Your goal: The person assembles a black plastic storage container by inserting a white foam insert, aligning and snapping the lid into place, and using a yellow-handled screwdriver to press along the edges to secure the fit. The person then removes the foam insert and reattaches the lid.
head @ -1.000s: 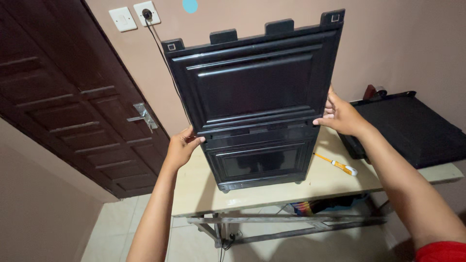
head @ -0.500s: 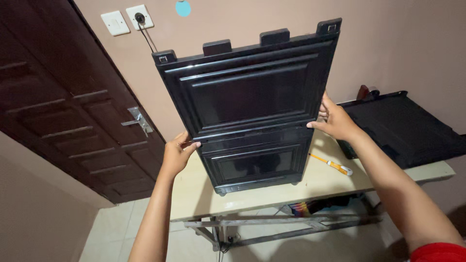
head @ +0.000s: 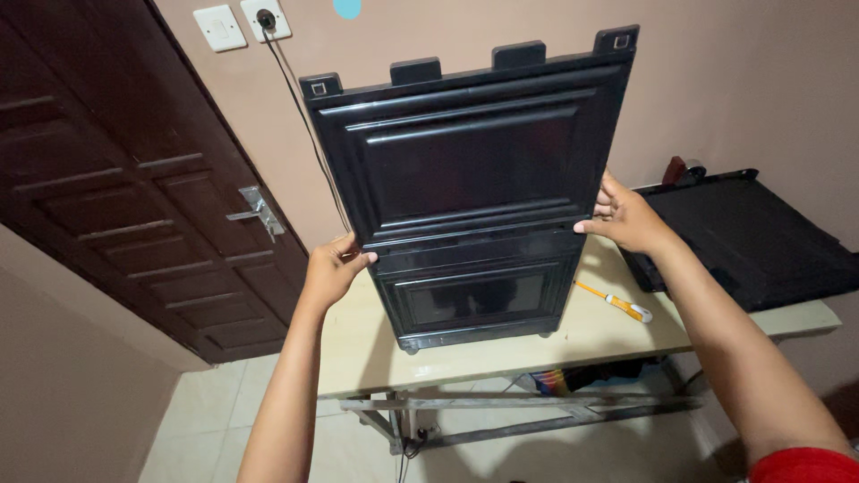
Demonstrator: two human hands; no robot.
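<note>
Black panel (head: 474,161) edge-gripped (both sides), hands (head: 333,268) apart.

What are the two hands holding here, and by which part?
A black moulded plastic panel, held upright above a black cabinet piece. Left hand grips its lower left edge, right hand its lower right edge.

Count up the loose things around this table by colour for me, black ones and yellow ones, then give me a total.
Black: 3, the raised panel held by left hand and right hand, the lower cabinet section, the flat panel at right.
Yellow: 1, the screwdriver.
Total: 4
</note>
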